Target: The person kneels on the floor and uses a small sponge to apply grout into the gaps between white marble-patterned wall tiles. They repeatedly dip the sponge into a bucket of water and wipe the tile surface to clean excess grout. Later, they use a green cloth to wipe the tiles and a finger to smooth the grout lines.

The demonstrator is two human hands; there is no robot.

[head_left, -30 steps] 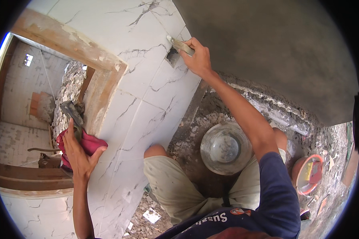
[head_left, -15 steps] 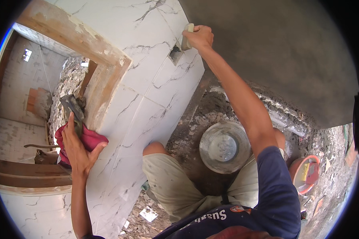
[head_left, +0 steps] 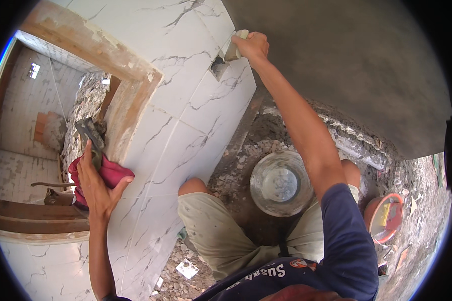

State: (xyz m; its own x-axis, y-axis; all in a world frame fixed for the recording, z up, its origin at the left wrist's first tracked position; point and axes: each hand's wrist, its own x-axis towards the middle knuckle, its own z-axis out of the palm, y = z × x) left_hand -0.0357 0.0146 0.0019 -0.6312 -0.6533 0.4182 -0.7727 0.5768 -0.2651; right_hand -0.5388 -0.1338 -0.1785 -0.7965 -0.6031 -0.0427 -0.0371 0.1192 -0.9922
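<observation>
Mortar is being worked into a gap in the tiled wall with a trowel

The trowel (head_left: 232,50) is being gripped in the closed right hand (head_left: 251,46), its blade being pressed against a dark, mortar-filled notch (head_left: 217,66) high on the white marbled tile wall (head_left: 186,115), beside the grey plastered wall (head_left: 346,65). A red cloth (head_left: 108,173) and a dark tool (head_left: 91,138) are being held by the left hand (head_left: 96,183), fingers closed around them, near the wooden frame edge (head_left: 130,108). For a clean fill, the blade is best being kept flat and drawn along the joint. A metal bucket (head_left: 280,183) is standing on the rubble below, an orange tub (head_left: 384,216) well apart.
</observation>
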